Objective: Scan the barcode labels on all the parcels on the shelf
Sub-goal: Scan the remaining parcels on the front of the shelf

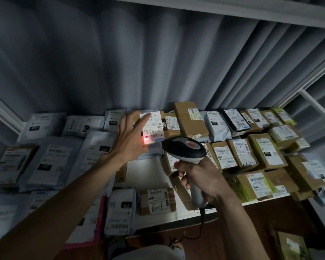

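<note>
Nearest the camera, at the bottom edge, a pale rounded form, probably the person's knee (148, 253), sits above a dark floor. Right hand (201, 177): fingers (182, 174) clenched round the grey handle of a barcode scanner (184, 149), whose dark head points left and far toward a parcel; its cable (202, 220) hangs below the grip. Left hand (131, 136): reaching far across the shelf (150, 171), fingers spread and fairly straight, laid against the left side of a tilted parcel (152, 128); whether the thumb grips it from beneath cannot be told. White label (152, 126) on that parcel faces the camera, with a red scanner spot (145, 141) glowing at its near left corner, just beside the barcode strip.

Shelf contents: grey and white mailer bags (49, 162) lie flat on the left half, several bearing black number tags; brown cardboard boxes (266, 152) crowd the right half in close rows, each with a white label uppermost. One tall brown box (190, 119) stands at the far middle, just right of the parcel being scanned. Near the front edge lie a white mailer (120, 209) and, beside it on the right, a small brown box (158, 200). A grey pleated curtain (139, 62) hangs behind the shelf. Lighting is dim throughout.
</note>
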